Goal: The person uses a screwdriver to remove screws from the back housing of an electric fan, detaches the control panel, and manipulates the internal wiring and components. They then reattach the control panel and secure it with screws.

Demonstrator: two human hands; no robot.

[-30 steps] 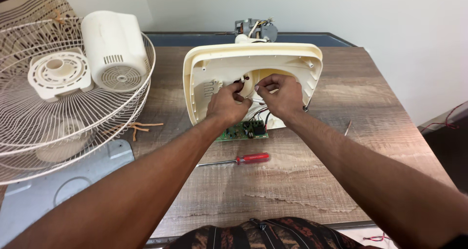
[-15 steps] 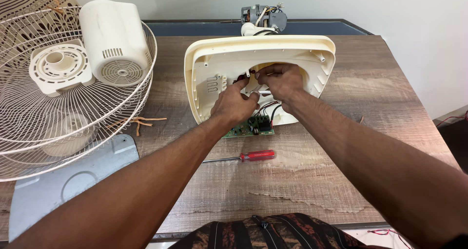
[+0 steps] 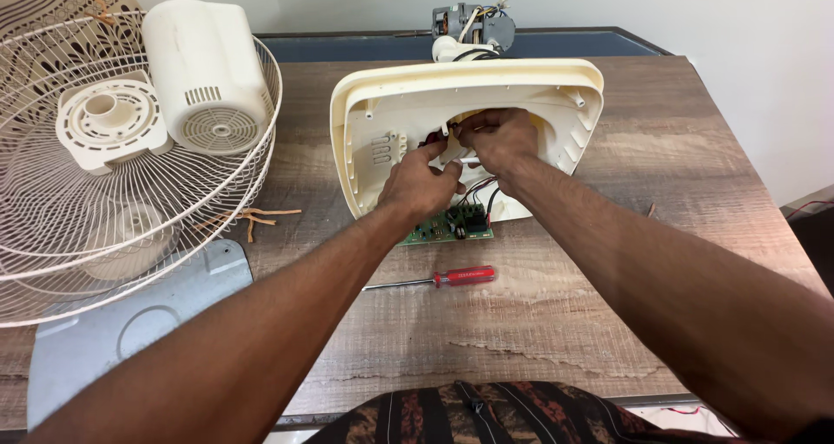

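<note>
Your left hand (image 3: 421,183) and right hand (image 3: 497,140) are both inside the upturned cream fan base (image 3: 365,114), fingers pinched together on the small wires and white part at its middle; exactly what each grips, cannot tell. Since a second ago your hands have moved slightly deeper into the base, closer together. Green circuit board (image 3: 439,228) hangs at the base's near edge; red screwdriver (image 3: 456,276) lies nearer you on the surface (image 3: 608,305), unmoved
</note>
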